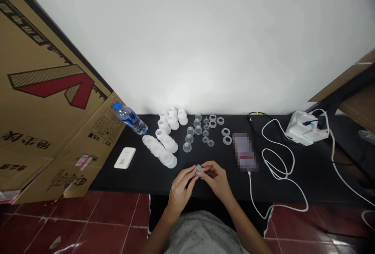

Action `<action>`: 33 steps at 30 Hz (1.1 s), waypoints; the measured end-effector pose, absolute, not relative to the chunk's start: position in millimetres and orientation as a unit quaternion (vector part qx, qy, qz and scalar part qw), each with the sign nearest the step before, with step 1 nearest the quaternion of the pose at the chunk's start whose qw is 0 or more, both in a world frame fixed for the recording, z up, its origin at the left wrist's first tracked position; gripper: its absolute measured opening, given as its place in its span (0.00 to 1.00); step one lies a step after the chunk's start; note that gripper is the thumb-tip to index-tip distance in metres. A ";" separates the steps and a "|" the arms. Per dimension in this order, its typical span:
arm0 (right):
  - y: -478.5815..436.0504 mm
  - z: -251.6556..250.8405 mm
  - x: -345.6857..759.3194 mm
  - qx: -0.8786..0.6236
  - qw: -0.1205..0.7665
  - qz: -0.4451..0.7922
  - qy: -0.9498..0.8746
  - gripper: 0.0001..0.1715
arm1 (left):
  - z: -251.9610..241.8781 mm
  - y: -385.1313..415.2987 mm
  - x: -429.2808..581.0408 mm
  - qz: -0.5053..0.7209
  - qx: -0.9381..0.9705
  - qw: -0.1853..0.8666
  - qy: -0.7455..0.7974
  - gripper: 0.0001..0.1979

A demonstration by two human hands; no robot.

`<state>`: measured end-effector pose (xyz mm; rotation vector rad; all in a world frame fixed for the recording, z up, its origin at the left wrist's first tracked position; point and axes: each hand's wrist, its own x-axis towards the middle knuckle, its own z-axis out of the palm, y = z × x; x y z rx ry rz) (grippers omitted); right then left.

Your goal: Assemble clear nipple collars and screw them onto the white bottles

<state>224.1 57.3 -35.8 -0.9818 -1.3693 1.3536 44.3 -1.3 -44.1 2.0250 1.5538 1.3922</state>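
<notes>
Dome, clear plastic, between fingers

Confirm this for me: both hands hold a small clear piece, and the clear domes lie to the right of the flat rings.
The side is wrong: the head view shows the clear domes to the left of the flat rings. The left hand and right hand do hold a small clear piece.
</notes>
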 end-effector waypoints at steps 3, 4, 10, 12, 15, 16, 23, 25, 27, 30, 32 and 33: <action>55.4 -36.4 222.1 -0.427 0.481 0.504 -0.576 0.18 | -43.2 -0.2 47.0 0.482 0.691 0.114 0.528 0.15; 54.8 -35.6 221.8 -0.428 0.478 0.498 -0.584 0.17 | -42.9 -0.3 47.4 0.486 0.689 0.112 0.526 0.15; 55.2 -31.2 225.2 -0.404 0.453 0.502 -0.616 0.15 | -43.5 -3.1 46.9 0.501 0.680 0.109 0.524 0.16; 56.9 -30.6 227.4 -0.408 0.451 0.511 -0.607 0.16 | -43.9 -4.0 47.0 0.499 0.681 0.107 0.525 0.16; 59.8 -29.2 230.0 -0.419 0.452 0.528 -0.584 0.17 | -44.0 -5.0 47.9 0.495 0.677 0.099 0.535 0.15; 60.5 -28.7 230.3 -0.420 0.449 0.531 -0.583 0.17 | -44.0 -5.4 48.1 0.494 0.675 0.097 0.540 0.15; 59.3 -23.5 227.3 -0.403 0.373 0.492 -0.676 0.12 | -43.5 -6.2 45.8 0.500 0.661 0.143 0.542 0.13; 60.8 -19.2 226.3 -0.389 0.345 0.439 -0.732 0.12 | -42.0 -5.4 45.7 0.509 0.661 0.148 0.531 0.13; 65.5 -13.7 224.9 -0.371 0.321 0.386 -0.782 0.12 | -39.3 -4.5 46.4 0.515 0.661 0.142 0.526 0.13; 80.1 -3.7 220.7 -0.366 0.298 0.333 -0.816 0.11 | -34.5 -4.2 47.3 0.508 0.661 0.134 0.536 0.11; 95.5 4.8 215.1 -0.381 0.301 0.302 -0.820 0.11 | -32.2 -4.8 46.9 0.504 0.660 0.128 0.542 0.09; 105.0 10.0 211.2 -0.388 0.311 0.280 -0.821 0.11 | -31.7 -5.2 46.4 0.505 0.660 0.124 0.542 0.09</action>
